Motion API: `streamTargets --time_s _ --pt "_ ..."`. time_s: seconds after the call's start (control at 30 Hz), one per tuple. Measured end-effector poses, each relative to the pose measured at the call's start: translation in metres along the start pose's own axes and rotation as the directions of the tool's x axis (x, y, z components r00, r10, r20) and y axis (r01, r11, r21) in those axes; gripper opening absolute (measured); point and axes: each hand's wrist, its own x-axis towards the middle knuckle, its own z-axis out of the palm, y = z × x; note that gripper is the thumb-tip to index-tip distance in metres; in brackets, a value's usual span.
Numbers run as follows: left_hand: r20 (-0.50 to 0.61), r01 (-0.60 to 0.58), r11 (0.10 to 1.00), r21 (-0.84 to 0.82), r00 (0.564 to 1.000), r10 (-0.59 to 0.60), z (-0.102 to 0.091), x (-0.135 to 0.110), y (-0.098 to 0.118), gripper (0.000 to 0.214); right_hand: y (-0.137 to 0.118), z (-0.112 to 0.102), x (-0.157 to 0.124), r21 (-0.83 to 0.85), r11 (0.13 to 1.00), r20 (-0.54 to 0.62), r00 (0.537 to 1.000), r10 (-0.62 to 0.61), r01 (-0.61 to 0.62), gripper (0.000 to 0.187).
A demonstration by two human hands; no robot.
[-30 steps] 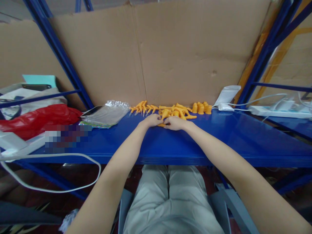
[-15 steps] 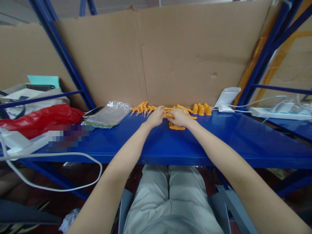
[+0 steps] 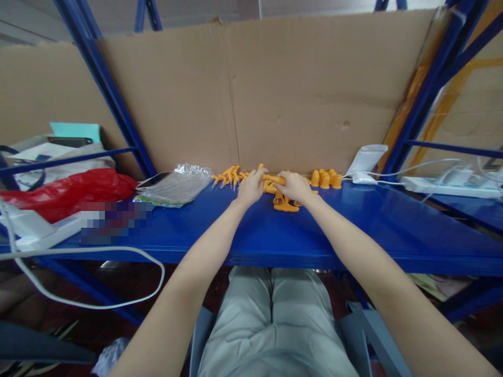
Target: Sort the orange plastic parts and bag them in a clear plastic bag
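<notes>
My left hand (image 3: 250, 189) is closed around one end of a long orange piece (image 3: 274, 179), which looks like moulded plastic. On its other end my right hand (image 3: 295, 187) is closed too, so the piece stretches between both hands above the blue shelf. Right below lie loose orange pieces (image 3: 286, 208), one with a round hole. Left of my hands is a row of branching orange pieces (image 3: 230, 174) with small silvery chains. Several short dome-topped orange pieces (image 3: 325, 179) stand upright to the right. My fingers hide part of the pile behind them.
A clear plastic bag (image 3: 176, 187) lies on the blue shelf (image 3: 275, 241) at left, near a red bag (image 3: 78, 191). A white cable (image 3: 98, 250) loops over the front edge. Cardboard (image 3: 294, 94) closes off the back; a white power strip (image 3: 451, 187) sits at right.
My hands have moved slightly apart, and the long orange piece now shows between them. More of the loose orange pieces beneath has come into sight.
</notes>
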Motion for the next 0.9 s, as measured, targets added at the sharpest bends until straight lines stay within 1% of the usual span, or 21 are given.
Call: streamTargets --time_s 0.07,0.1,0.13,0.2,0.27,0.3,0.37,0.5,0.57,0.63,0.77,0.9 --pt "-0.067 -0.004 1.000 -0.027 0.998 0.002 -0.001 0.000 0.001 0.044 0.004 0.002 0.004 0.166 0.986 -0.062 0.998 0.003 0.007 0.024" --pt "-0.103 -0.014 0.999 -0.045 0.995 0.009 -0.001 0.001 0.000 0.044 0.006 0.002 0.006 0.278 0.961 -0.088 0.996 0.010 0.015 0.024" --pt "-0.141 -0.028 0.997 -0.065 0.990 0.018 -0.001 0.001 -0.001 0.045 0.008 0.002 0.009 0.401 0.916 -0.101 0.994 0.030 0.013 0.024" --pt "-0.217 -0.057 0.993 -0.104 0.976 0.033 -0.001 0.003 -0.006 0.046 0.010 0.002 0.013 0.637 0.770 -0.069 0.992 0.110 -0.041 0.024" --pt "-0.277 -0.081 0.987 -0.137 0.960 0.040 0.001 0.005 -0.010 0.048 0.009 0.001 0.015 0.792 0.595 0.022 0.980 0.198 -0.138 0.023" --pt "-0.294 -0.087 0.985 -0.151 0.955 0.039 0.001 0.005 -0.012 0.050 0.008 0.000 0.015 0.835 0.521 0.064 0.971 0.229 -0.178 0.023" --pt "-0.306 -0.084 0.981 -0.173 0.952 0.028 0.002 0.006 -0.014 0.053 0.006 -0.002 0.014 0.881 0.417 0.121 0.958 0.260 -0.225 0.028" --pt "-0.300 -0.043 0.979 -0.199 0.954 -0.019 0.003 0.006 -0.013 0.056 0.004 -0.007 0.012 0.920 0.290 0.190 0.948 0.257 -0.263 0.039" --pt "-0.302 -0.028 0.979 -0.204 0.953 -0.036 0.003 0.006 -0.014 0.057 0.005 -0.008 0.011 0.927 0.255 0.212 0.945 0.249 -0.275 0.043" --pt "-0.306 -0.023 0.979 -0.202 0.951 -0.041 0.004 0.006 -0.017 0.058 0.005 -0.009 0.011 0.925 0.247 0.231 0.943 0.241 -0.290 0.043" --pt "-0.319 -0.030 0.979 -0.200 0.947 -0.036 0.005 0.006 -0.021 0.059 0.003 -0.010 0.009 0.901 0.277 0.268 0.931 0.248 -0.333 0.038" --pt "-0.325 0.023 0.979 -0.204 0.941 -0.090 0.003 0.005 -0.020 0.057 -0.001 -0.012 0.009 0.883 0.324 0.266 0.931 0.250 -0.339 0.025"
